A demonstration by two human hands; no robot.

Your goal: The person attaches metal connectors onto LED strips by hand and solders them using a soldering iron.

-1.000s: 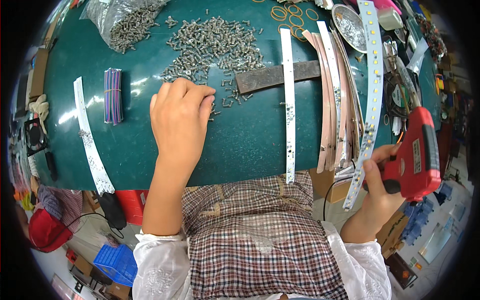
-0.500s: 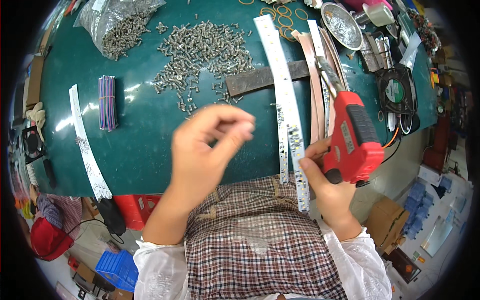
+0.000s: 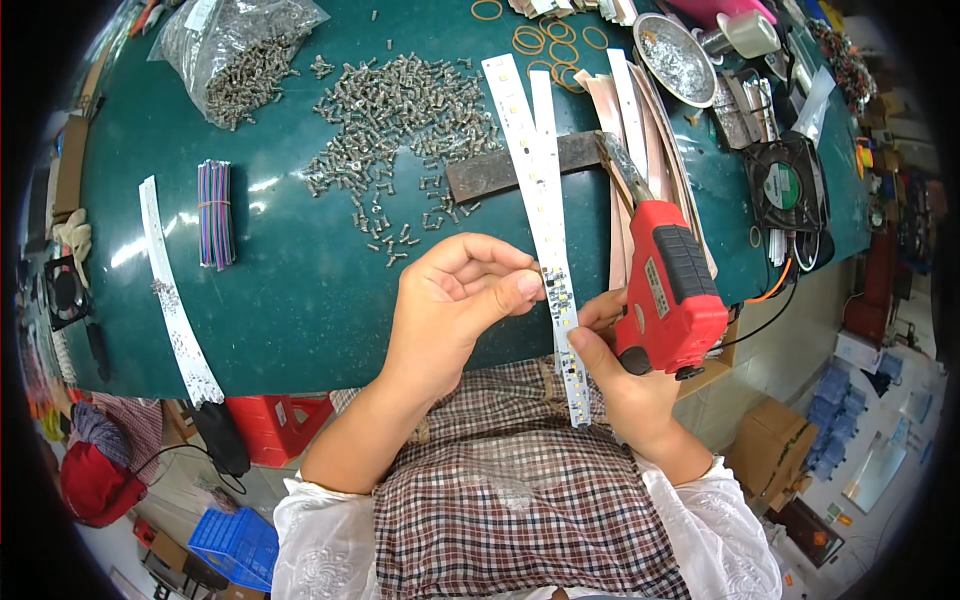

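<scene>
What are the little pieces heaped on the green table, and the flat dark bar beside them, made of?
The small screws look like bright plated steel: silvery and glinting. The flat bar looks like bare iron or steel, dull brown-grey and rusty-looking. The tabletop is glossy green, perhaps painted or laminated; it mirrors the light.

Bright, even daylight across my green worktop (image 3: 300, 290). Soft white glare patches sit on its left part beside the wire bundle (image 3: 214, 213), and glare washes the white strip (image 3: 540, 190) near its far end. Shadows are faint and short; only a soft one under my left hand (image 3: 455, 300). The centre is sharp: screws (image 3: 400, 110) and the red tool (image 3: 670, 290) read clearly. Heavy fisheye bend: the worktop edge curves hard, and the corners go black. The rim is smeared and squeezed, so clutter at far right and the floor at lower left are hard to read.
</scene>
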